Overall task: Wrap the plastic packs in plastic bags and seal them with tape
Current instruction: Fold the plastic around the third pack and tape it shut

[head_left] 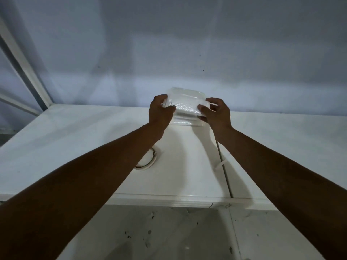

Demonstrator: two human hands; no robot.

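Reaching forward with both bare arms stretched out over the white table (75,139), forearms converging toward the far middle of the top. Gripping the clear plastic pack (185,106) from both ends: left hand (161,111) curled around its left end with the thumb lying on top, right hand (216,112) clamped on its right end with the thumb pressing on the upper face and the fingers tucked beneath. Holding the pack just above a flat clear plastic bag (185,122) lying on the table near the far edge, close to the grey wall (187,44); contact between pack and bag not discernible. Leaving a tape roll (148,161) lying flat under the left forearm, partly hidden. Passing the right forearm beside a seam (224,171) in the tabletop. Keeping wide bare surface open to either side, with the near table edge below the elbows and speckled floor (169,233) beyond it.
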